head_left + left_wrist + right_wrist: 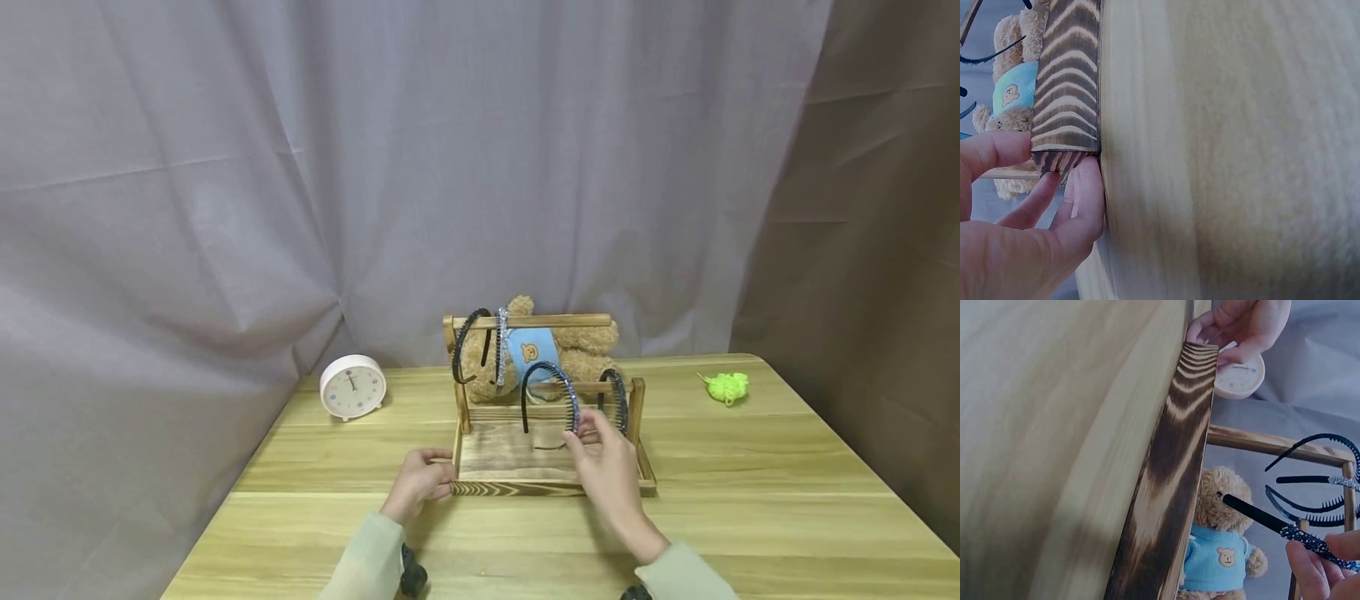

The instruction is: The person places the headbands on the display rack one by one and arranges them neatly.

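Observation:
A two-bar wooden rack (517,488) with a tray base stands on the table. My left hand (423,479) holds its front left corner, with fingertips against the striped end (1060,161) in the left wrist view. My right hand (609,475) pinches one side of a toothed black headband (576,404) with blue sparkling stones, raised over the tray near the lower bar (592,387). A black headband (457,358) and a silvery jewelled headband (502,346) hang from the upper bar (562,320). Another dark sparkling headband (621,404) hangs at the lower bar's right end.
Behind the rack a brown teddy bear (588,337) in a blue shirt lies on its side. A round white clock (352,387) stands to the left. On the right lies a bright green tangled bundle (727,386). Grey curtain (525,167) hangs behind the table.

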Motion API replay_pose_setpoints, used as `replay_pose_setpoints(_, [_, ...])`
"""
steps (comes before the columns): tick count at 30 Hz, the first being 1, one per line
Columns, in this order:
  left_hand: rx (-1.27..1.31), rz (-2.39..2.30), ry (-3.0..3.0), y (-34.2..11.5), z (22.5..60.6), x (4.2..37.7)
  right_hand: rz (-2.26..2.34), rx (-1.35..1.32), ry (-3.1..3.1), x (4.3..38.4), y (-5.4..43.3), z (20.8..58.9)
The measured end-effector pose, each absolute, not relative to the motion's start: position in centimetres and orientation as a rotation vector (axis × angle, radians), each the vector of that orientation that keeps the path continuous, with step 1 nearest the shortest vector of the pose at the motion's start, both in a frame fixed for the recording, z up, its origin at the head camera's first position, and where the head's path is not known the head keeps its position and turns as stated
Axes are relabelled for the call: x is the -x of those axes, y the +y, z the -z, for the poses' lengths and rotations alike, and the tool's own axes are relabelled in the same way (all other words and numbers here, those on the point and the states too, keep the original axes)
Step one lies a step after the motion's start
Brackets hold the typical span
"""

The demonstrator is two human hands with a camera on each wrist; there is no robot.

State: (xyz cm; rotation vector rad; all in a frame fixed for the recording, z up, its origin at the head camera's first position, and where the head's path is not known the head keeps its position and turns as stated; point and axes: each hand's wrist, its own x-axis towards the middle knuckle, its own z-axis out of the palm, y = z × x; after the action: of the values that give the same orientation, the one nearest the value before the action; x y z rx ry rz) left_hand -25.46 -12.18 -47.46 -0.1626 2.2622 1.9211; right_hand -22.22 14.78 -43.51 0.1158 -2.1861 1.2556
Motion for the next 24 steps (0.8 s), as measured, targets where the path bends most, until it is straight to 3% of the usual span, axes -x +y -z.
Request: replay_pose_setpoints(24, [0.127, -1.922, 2.235, -12.0, 47.5, 25.2, -1.101, -0.036, -2.357, 22.4, 16.7, 44.2])
